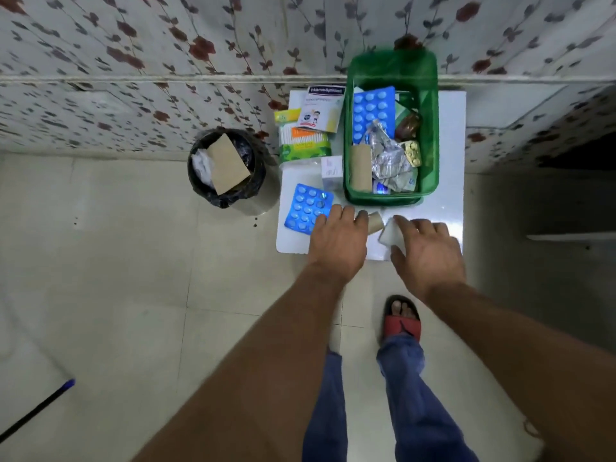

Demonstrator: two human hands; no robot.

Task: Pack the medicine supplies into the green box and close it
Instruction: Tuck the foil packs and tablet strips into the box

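Observation:
The green box [430, 128] stands open on a small white table [446, 208], its lid tilted up against the wall. Inside lie a blue blister pack [371, 110], a brown bottle [407, 123], silver foil strips [388, 158] and a tan roll [360, 168]. Left of the box lie a plaster packet [321, 108], a cotton-bud pack [303, 141], a small white carton [331, 171] and a second blue blister pack [308, 208]. My left hand [338, 243] rests over the table's front with a brown roll [375, 222] at its fingertips. My right hand [428, 250] touches a white packet [391, 235].
A black-lined waste bin [226, 168] with cardboard in it stands on the floor left of the table. A flowered wall rises behind. A dark stick with a blue tip [36, 408] lies on the tiles at lower left. My legs and a red sandal [401, 320] are below the table.

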